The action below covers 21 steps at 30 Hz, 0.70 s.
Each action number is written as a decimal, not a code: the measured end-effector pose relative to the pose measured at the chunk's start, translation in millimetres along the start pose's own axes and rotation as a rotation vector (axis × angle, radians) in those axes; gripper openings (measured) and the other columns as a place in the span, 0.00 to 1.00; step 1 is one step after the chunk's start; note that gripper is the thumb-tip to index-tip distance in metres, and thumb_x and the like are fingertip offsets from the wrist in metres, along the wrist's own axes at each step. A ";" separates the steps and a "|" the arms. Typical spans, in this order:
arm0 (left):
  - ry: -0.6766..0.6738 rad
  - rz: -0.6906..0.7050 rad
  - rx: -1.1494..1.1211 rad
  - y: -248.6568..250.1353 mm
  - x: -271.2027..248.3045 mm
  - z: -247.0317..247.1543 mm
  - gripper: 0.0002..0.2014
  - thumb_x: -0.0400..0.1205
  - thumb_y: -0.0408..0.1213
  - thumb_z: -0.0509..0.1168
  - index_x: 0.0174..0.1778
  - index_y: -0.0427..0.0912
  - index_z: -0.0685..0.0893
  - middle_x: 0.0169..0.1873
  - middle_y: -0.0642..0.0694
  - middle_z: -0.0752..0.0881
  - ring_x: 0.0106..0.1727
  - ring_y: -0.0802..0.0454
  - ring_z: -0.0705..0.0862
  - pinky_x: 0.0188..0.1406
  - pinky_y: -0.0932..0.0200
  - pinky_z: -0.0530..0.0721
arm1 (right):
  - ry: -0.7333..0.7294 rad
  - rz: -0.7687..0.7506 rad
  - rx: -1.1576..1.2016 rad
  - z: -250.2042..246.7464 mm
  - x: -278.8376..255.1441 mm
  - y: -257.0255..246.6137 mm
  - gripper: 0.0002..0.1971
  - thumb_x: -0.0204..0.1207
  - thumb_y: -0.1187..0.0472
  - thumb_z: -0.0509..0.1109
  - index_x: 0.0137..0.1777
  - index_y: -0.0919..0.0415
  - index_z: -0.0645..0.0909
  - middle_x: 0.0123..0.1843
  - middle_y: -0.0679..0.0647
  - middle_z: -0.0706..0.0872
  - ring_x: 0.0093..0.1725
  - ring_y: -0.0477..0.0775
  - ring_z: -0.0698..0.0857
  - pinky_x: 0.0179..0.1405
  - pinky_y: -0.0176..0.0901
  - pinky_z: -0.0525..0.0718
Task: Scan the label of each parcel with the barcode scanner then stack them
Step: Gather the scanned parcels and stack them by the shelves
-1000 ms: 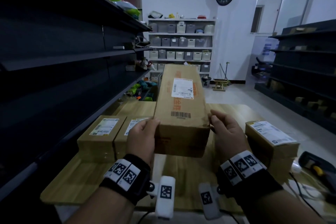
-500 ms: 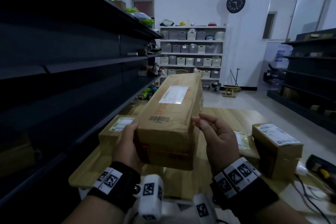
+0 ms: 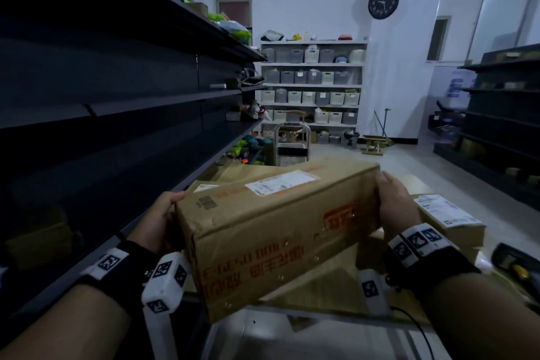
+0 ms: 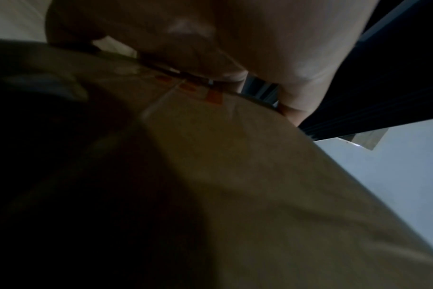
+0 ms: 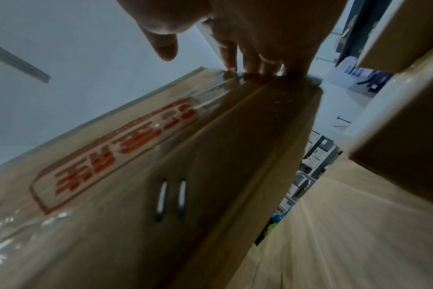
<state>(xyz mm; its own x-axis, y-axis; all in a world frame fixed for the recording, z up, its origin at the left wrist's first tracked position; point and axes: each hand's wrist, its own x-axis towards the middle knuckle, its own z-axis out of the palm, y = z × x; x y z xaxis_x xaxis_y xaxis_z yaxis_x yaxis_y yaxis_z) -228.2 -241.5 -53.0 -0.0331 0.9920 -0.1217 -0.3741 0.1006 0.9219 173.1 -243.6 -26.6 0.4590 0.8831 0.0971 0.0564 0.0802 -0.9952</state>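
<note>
Dim shelving (image 3: 117,131) flanks the parcel (image 3: 277,228) pressed between straight-fingered right hand (image 3: 393,204) and left hand (image 3: 159,221), curl unseen.

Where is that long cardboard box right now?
In the head view the long box is held between the left hand and right hand, above the wooden table, left of a smaller labelled parcel.

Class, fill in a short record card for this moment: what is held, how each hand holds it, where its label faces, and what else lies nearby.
Held item: long box, up off the table, lying crosswise
Left hand: grips the box's left end
Right hand: fingers pressed flat on the right end
Label: on the top face, in view
Nearby: another labelled box on the table at right; scanner beyond it, untouched
</note>
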 end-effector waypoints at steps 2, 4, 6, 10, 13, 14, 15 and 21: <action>-0.007 -0.031 0.029 -6.8 1.5 -3.9 0.31 0.90 0.55 0.63 0.32 0.40 0.99 0.36 0.37 0.95 0.33 0.41 0.94 0.48 0.46 0.82 | -0.037 0.033 -0.063 1.3 0.5 9.0 0.34 0.71 0.14 0.64 0.70 0.32 0.83 0.68 0.52 0.86 0.66 0.63 0.86 0.70 0.70 0.86; 0.008 -0.061 0.057 -11.7 4.2 -10.8 0.31 0.89 0.58 0.65 0.34 0.39 0.99 0.32 0.38 0.94 0.31 0.42 0.93 0.47 0.47 0.82 | -0.041 0.032 -0.028 2.1 -6.8 11.5 0.17 0.89 0.32 0.64 0.69 0.38 0.82 0.62 0.49 0.85 0.57 0.53 0.85 0.54 0.51 0.85; 0.028 -0.063 0.036 -15.8 8.7 -16.6 0.28 0.86 0.64 0.70 0.40 0.42 1.00 0.34 0.40 0.94 0.37 0.41 0.90 0.48 0.47 0.82 | -0.033 0.036 0.007 -0.2 -7.7 18.3 0.19 0.93 0.43 0.65 0.80 0.46 0.78 0.63 0.51 0.86 0.54 0.51 0.85 0.43 0.46 0.81; 0.096 -0.073 0.083 -31.5 16.9 -36.0 0.31 0.76 0.74 0.75 0.53 0.48 0.99 0.36 0.46 0.91 0.36 0.47 0.83 0.38 0.54 0.78 | 0.028 0.029 0.058 3.1 -9.9 28.8 0.27 0.89 0.43 0.71 0.84 0.50 0.76 0.70 0.54 0.87 0.64 0.59 0.88 0.58 0.59 0.90; 0.150 -0.142 0.231 -37.6 18.3 -46.0 0.33 0.76 0.75 0.69 0.26 0.46 0.94 0.23 0.47 0.77 0.20 0.53 0.72 0.20 0.63 0.67 | 0.025 0.036 0.058 5.9 -15.4 33.5 0.30 0.88 0.43 0.73 0.86 0.52 0.74 0.72 0.54 0.86 0.67 0.62 0.87 0.51 0.51 0.87; 0.149 -0.153 0.257 -39.1 20.1 -51.5 0.34 0.73 0.77 0.71 0.25 0.46 0.95 0.29 0.43 0.81 0.26 0.49 0.77 0.25 0.60 0.71 | 0.032 0.024 0.054 6.7 -18.3 35.8 0.29 0.88 0.43 0.73 0.86 0.52 0.75 0.71 0.54 0.86 0.66 0.61 0.87 0.48 0.47 0.84; 0.149 -0.168 0.282 -41.6 21.6 -56.1 0.34 0.72 0.79 0.73 0.30 0.47 0.98 0.38 0.39 0.86 0.36 0.44 0.82 0.32 0.56 0.76 | 0.055 0.008 0.052 7.2 -22.4 38.5 0.29 0.88 0.44 0.74 0.85 0.53 0.76 0.70 0.54 0.86 0.65 0.59 0.87 0.47 0.45 0.83; 0.207 -0.199 0.441 -34.1 24.5 -71.5 0.31 0.87 0.70 0.65 0.58 0.43 0.94 0.46 0.42 0.98 0.57 0.36 0.90 0.55 0.46 0.88 | 0.100 0.017 0.100 10.8 -42.2 64.5 0.25 0.80 0.42 0.81 0.73 0.47 0.81 0.68 0.53 0.88 0.66 0.61 0.89 0.71 0.70 0.89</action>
<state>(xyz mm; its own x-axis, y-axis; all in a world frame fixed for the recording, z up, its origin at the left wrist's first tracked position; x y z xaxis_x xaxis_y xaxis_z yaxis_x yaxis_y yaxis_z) -282.6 -226.1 -113.8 -0.2006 0.9191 -0.3391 0.0322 0.3521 0.9354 147.9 -270.7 -95.0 0.5452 0.8348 0.0763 -0.0381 0.1156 -0.9926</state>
